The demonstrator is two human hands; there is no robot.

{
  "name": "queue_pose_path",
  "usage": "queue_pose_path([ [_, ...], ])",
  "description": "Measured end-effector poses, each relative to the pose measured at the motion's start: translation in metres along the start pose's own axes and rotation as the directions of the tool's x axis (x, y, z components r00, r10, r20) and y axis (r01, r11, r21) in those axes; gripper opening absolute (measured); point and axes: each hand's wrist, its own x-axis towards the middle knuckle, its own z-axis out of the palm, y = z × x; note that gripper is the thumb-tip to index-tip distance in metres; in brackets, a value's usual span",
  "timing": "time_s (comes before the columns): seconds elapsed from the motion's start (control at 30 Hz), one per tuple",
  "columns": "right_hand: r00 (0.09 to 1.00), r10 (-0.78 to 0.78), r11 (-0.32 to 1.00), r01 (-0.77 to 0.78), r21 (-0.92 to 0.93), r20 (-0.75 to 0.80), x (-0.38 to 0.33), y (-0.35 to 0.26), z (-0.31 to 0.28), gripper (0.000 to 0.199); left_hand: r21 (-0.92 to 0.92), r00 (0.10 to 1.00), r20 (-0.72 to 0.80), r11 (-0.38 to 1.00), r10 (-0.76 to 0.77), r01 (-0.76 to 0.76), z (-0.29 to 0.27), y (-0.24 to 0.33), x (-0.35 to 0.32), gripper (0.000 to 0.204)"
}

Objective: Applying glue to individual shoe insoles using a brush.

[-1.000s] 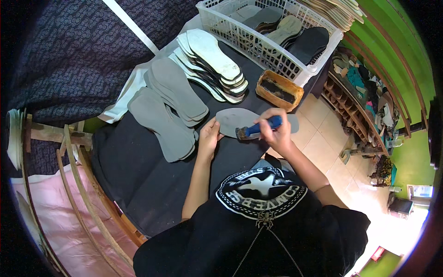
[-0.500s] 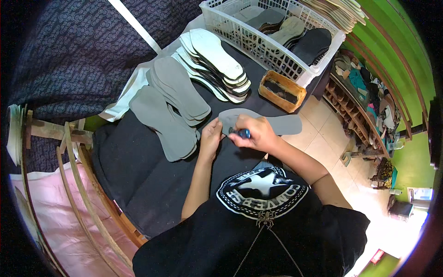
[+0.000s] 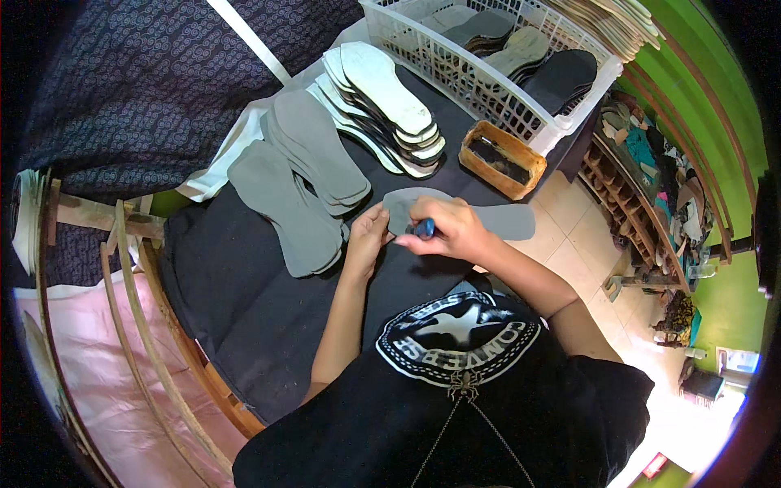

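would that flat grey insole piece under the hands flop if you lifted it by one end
Probably yes: the thin grey insole-shaped sheet looks flat and overhangs the table edge. It likely weighs little, since the left hand alone pins it. Its matte surface suggests little slipping.

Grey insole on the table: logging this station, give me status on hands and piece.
Left hand pins grey insole flat. Right hand grips blue-handled tool on it. Insole stacks lie left, apart.

**Brush hand slid across the insole**

From my feed, the right hand (image 3: 451, 230) with the blue brush (image 3: 425, 228) has swept from about 3 o'clock on the grey insole (image 3: 488, 218) toward 9, ending close to the left hand (image 3: 368, 236).
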Motion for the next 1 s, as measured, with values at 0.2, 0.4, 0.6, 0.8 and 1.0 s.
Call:
queue_pose_path([
  [0.2, 0.999, -0.006, 1.0, 0.005, 0.007, 0.05, -0.026, 0.007, -0.03, 0.027, 0.038, 0.992, -0.102, 0.996, -0.073, 0.077, 0.002, -0.003, -0.001, 0.032],
  [0.4, 0.992, -0.031, 0.99, 0.047, -0.132, 0.119, -0.012, 0.002, -0.032, 0.025, 0.042, 0.99, -0.138, 0.998, -0.038, 0.044, 0.008, 0.003, -0.003, 0.031],
  [0.6, 0.997, -0.06, 0.979, 0.067, 0.193, -0.039, -0.022, 0.008, -0.005, 0.028, 0.528, 0.926, -0.174, 0.826, 0.334, -0.198, -0.001, -0.003, -0.005, 0.021],
  [0.8, 1.0, 0.008, 0.986, -0.006, 0.169, -0.008, -0.045, 0.01, -0.026, 0.028, 0.681, 0.914, -0.193, 0.72, 0.356, -0.136, -0.008, -0.009, -0.003, 0.021],
  [1.0, 0.995, 0.093, 0.994, -0.092, 0.055, -0.022, -0.03, 0.009, -0.036, 0.025, 0.647, 0.864, -0.227, 0.733, 0.449, -0.211, -0.001, -0.013, -0.002, 0.018],
])
